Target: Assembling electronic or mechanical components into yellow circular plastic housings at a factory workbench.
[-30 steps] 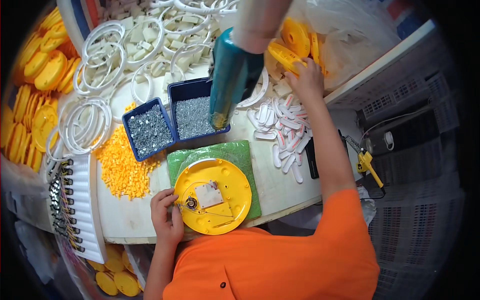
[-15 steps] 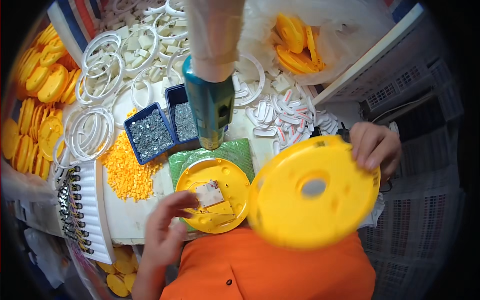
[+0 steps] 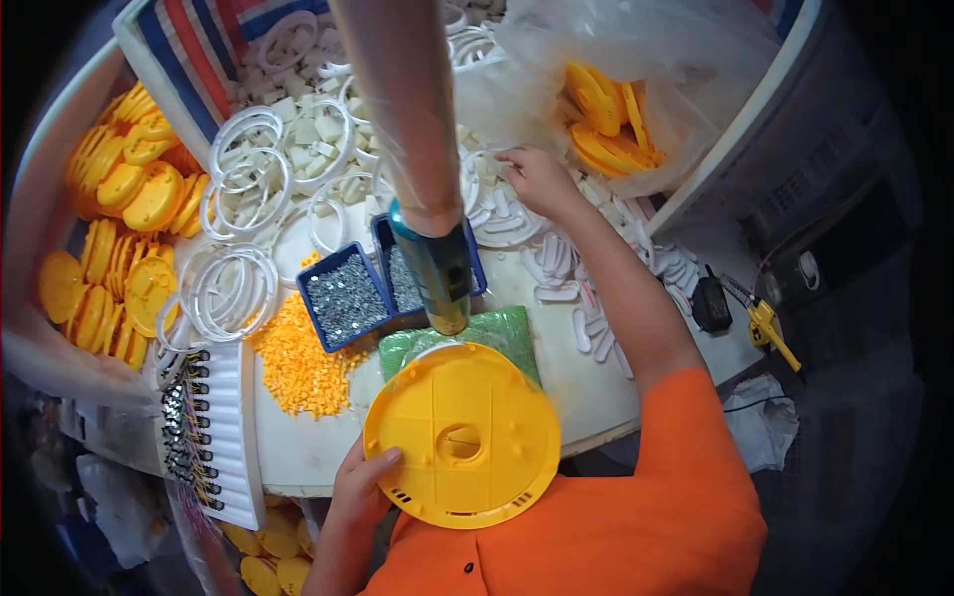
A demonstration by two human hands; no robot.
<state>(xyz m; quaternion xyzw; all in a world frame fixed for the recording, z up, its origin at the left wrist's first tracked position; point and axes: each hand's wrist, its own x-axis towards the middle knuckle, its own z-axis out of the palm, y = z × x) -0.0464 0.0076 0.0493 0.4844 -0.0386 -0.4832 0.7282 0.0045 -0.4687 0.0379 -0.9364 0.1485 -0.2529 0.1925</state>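
A round yellow plastic cover (image 3: 507, 407) with a hole in its middle lies in front of me, over the near part of the green mat (image 3: 507, 333). My left hand (image 3: 366, 482) grips its lower left rim, thumb on top. Something thin shows through the hole; the rest beneath the cover is hidden. My right hand (image 3: 540, 183) is stretched far forward, fingers apart, at a heap of small white blocks and white rings (image 3: 328, 129). No held piece can be made out in it. Just beyond the cover hangs a teal power screwdriver (image 3: 432, 268), tip down.
Blue bins of small screws (image 3: 346, 298) stand beside loose yellow pieces (image 3: 303, 363). White oblong parts (image 3: 556, 263) lie under my right forearm. Yellow discs (image 3: 119, 199) fill the left side; more sit in a clear bag (image 3: 606, 109). A wired white foam tray (image 3: 234, 427) lies near left.
The yellow cover has passed from my right hand to my left, hiding the yellow base with the white module. My right hand has moved far forward to the white parts. The view has shifted.
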